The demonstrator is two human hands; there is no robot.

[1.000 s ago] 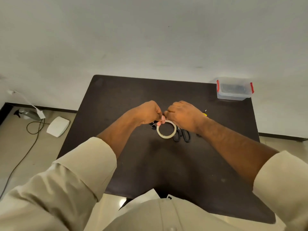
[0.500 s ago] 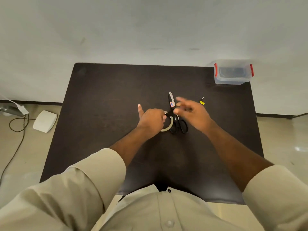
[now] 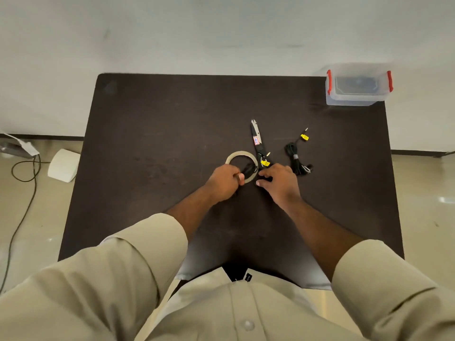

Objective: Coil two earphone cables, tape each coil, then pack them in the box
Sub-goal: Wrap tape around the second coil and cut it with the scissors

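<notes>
The left hand is curled around a black earphone coil, holding it over the near edge of the tape roll on the dark surface. The right hand has bent fingers down on the scissors handles, but I cannot tell if it grips them. The scissors point away from the person, blades far, handles near, so the right hand is the closer one to lift them. A second coil with tape on it lies just right of the right hand. The clear box sits shut at the far right corner, well apart from both hands.
</notes>
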